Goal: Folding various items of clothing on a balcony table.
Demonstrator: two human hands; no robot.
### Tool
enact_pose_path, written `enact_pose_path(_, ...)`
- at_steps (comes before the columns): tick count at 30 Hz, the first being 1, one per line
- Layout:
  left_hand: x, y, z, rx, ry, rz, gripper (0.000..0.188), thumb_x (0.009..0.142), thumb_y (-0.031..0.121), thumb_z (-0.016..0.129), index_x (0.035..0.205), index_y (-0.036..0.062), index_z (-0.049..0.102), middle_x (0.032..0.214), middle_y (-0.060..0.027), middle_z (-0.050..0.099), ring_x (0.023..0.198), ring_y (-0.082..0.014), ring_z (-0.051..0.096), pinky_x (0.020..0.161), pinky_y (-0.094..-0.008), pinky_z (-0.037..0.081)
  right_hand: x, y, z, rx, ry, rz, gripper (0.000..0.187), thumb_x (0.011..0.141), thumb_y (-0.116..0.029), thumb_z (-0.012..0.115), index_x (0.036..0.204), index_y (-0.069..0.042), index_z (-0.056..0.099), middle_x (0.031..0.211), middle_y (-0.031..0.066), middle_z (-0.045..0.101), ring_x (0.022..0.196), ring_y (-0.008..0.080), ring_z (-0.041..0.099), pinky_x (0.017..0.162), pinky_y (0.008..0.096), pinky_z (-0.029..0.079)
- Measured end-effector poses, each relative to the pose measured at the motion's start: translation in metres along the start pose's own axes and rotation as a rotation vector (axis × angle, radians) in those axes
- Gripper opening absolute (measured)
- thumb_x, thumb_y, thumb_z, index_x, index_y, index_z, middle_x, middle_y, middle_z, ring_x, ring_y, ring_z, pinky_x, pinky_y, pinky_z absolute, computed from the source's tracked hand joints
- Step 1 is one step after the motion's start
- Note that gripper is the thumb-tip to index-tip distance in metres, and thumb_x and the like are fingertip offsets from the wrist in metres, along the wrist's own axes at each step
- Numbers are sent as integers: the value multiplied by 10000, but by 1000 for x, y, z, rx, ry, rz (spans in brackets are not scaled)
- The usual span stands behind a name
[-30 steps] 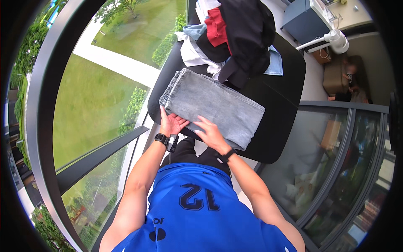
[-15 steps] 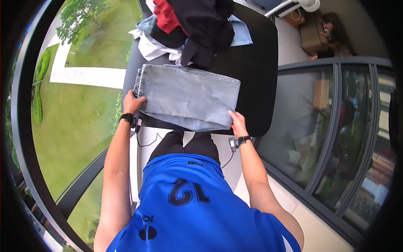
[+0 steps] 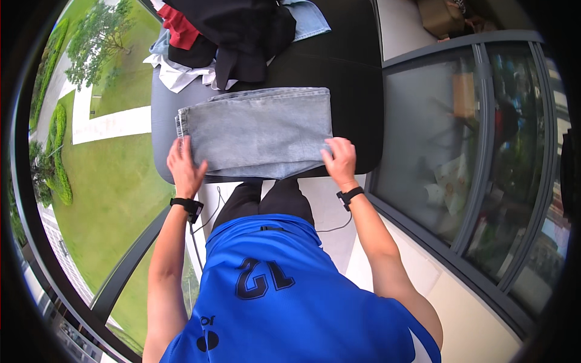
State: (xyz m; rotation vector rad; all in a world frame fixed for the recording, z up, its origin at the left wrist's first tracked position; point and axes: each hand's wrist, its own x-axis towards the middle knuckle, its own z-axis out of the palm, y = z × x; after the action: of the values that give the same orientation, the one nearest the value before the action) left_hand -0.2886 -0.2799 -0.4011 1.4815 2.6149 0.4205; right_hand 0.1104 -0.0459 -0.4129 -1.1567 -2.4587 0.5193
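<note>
Folded grey-blue denim jeans (image 3: pixel 254 130) lie flat as a wide rectangle on a black padded surface (image 3: pixel 357 103), close to its near edge. My left hand (image 3: pixel 187 166) is at the near left corner of the jeans, with thumb and fingers spread apart and no cloth gripped. At the right end, my right hand (image 3: pixel 341 159) is beside the jeans' edge, its fingers loosely bent and thumb apart. Whether its fingertips touch the denim is hard to see. Both wrists wear black bands with small devices and cables.
Beyond the jeans lies a heap of clothes (image 3: pixel 242 36) in black, red, white and light blue. Glass looking onto a lawn (image 3: pixel 115 175) runs along the left. On the right stands a dark-framed glass partition (image 3: pixel 423 139). A brown case (image 3: pixel 440 18) sits at the far right.
Both hands have loosened from the folded jeans, and the fingers of my left hand have spread. The jeans now lie straighter on the black surface. The whole view has shifted somewhat.
</note>
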Motion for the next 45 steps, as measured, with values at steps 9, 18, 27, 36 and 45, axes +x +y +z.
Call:
enact_pose_path(9, 2, 8, 17, -9, -252, 342, 464, 723, 38, 709, 1181, 82, 650, 1137, -88, 623, 1083, -299, 593, 947, -435, 471, 2, -6, 31, -102, -108, -148, 119, 832, -66, 605, 939, -71, 658, 963, 85, 611, 937, 298, 602, 813, 438, 467)
enact_pose_path(18, -7, -1, 8, -12, -232, 386, 371, 792, 119, 688, 1161, 82, 664, 1078, -90, 641, 1087, -307, 594, 958, -429, 471, -1, 2, 15, -77, -250, -205, 174, 805, -66, 667, 979, -74, 676, 1019, 83, 610, 1001, 292, 597, 864, 421, 465)
enact_pose_path(27, 10, 13, 6, 132, -239, 239, 689, 913, 357, 698, 1539, 181, 468, 1622, -149, 378, 1478, -330, 387, 1173, -561, 322, 46, -59, 54, 37, -398, -264, 529, 949, -314, 687, 1410, -80, 575, 1519, 136, 514, 1421, 341, 457, 1127, 570, 380)
enact_pose_path(36, 3, 12, 10, 173, -368, 43, 902, 920, 523, 670, 1618, 84, 304, 1730, -138, 159, 1594, -306, 162, 1237, -621, 145, 96, -87, 108, -135, -390, -38, 745, 947, -507, 661, 1579, -199, 415, 1667, 115, 333, 1534, 408, 278, 1187, 686, 247)
enact_pose_path(45, 33, 5, 20, 145, -483, 53, 828, 955, 562, 593, 1639, 203, 294, 1734, -46, 181, 1596, -282, 162, 1208, -690, 160, 114, -101, 122, -238, -485, -90, 774, 938, -482, 687, 1594, -205, 383, 1692, 180, 239, 1537, 435, 251, 1188, 677, 250)
